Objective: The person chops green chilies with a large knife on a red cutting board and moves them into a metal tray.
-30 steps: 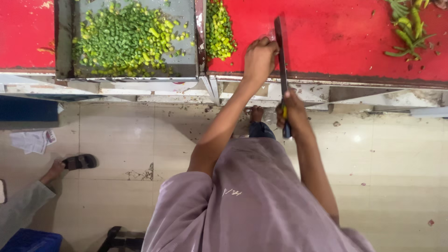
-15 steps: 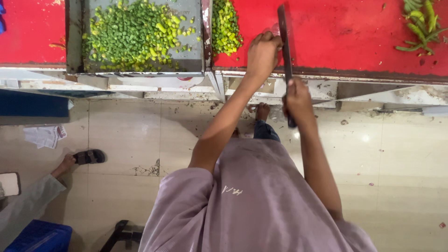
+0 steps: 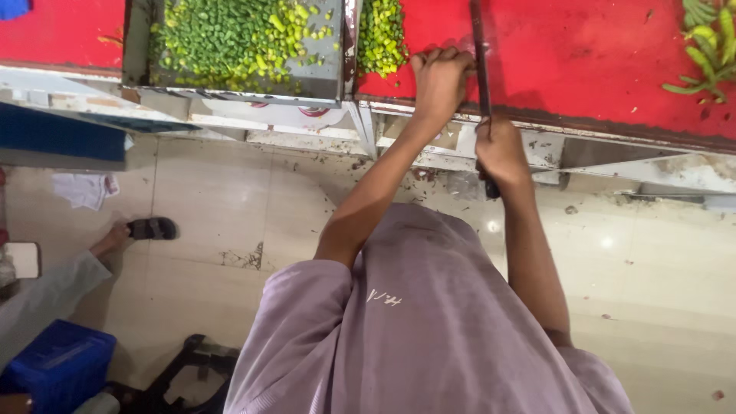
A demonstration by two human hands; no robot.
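My right hand (image 3: 500, 149) grips the dark handle of a long knife (image 3: 480, 61) at the front edge of a red cutting board (image 3: 583, 61). The blade lies away from me across the board. My left hand (image 3: 441, 79) rests on the board just left of the blade, fingers curled, with nothing visible in them. A heap of chopped green pieces (image 3: 381, 34) lies to the left of that hand. Beyond it, a metal tray (image 3: 326, 77) holds many more chopped greens. Whole green pods (image 3: 709, 50) lie at the board's far right.
Another person's foot in a black sandal (image 3: 151, 228) and a grey sleeve (image 3: 38, 295) are at the left on the tiled floor. A blue crate (image 3: 50, 368) and a black stool (image 3: 184, 364) stand at bottom left. Crumpled paper (image 3: 84, 188) lies near the counter.
The view has drifted, so the counter sits slightly further right and higher in the frame. Both hands keep their places at the knife and the board.
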